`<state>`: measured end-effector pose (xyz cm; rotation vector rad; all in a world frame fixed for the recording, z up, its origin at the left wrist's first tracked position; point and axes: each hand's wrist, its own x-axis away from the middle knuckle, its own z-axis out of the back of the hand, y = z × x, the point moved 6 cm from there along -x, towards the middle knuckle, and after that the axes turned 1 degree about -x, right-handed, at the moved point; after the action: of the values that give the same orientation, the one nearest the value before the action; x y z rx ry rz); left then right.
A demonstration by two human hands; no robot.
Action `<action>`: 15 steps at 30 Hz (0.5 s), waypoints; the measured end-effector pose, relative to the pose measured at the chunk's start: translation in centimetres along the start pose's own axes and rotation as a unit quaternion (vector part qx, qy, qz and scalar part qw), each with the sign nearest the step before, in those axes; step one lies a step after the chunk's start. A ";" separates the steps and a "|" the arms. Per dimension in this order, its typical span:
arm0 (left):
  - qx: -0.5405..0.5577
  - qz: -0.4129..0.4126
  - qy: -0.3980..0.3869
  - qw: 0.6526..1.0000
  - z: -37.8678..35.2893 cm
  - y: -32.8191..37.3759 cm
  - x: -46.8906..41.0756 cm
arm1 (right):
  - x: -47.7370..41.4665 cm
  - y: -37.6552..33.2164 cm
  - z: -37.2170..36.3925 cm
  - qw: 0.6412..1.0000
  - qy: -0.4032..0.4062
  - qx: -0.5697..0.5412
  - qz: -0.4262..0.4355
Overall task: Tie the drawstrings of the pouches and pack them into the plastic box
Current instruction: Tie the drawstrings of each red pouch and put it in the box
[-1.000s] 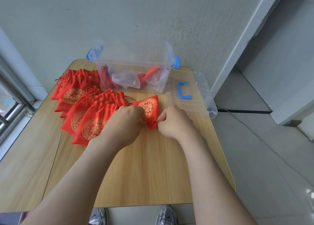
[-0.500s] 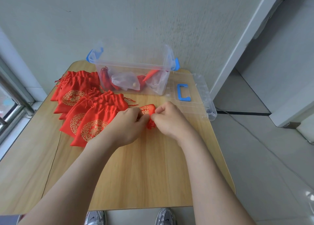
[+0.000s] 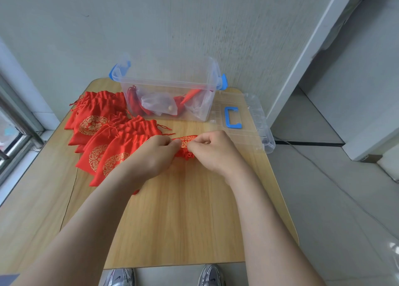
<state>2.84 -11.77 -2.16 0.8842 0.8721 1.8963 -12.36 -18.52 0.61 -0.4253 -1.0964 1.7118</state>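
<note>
The left hand (image 3: 154, 156) and right hand (image 3: 213, 153), fingers curled, pinch a red pouch (image 3: 187, 142) between them at the centre of the frame, over the tabletop (image 3: 183, 221). The pouch's long axis runs left to right, its gathered neck toward the lower edge. A second ago it lay spread flat, its bottom pointing up at the box (image 3: 168, 83); now it is bunched into a narrow strip. A pile (image 3: 95, 121) of pouches lies at left.

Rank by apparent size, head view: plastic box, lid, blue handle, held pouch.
1. plastic box
2. lid
3. blue handle and held pouch: look alike, and the pouch is bunched and partly hidden, so unranked.
</note>
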 end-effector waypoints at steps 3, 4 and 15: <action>0.071 0.050 -0.033 0.996 -0.3 -0.2 0.1 | 0.0 -0.2 0.1 1.000 0.004 -0.023 0.002; 0.105 0.059 -0.033 0.992 -0.3 -0.1 0.1 | -0.1 -0.2 0.3 1.000 0.010 -0.029 0.003; 0.343 0.053 0.025 0.938 0.1 0.8 0.5 | -0.5 -0.2 0.0 1.000 0.018 -0.018 0.014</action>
<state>2.46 -11.65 -1.30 1.3119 1.5930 1.7141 -12.03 -18.90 0.69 -0.4939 -1.1011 1.7053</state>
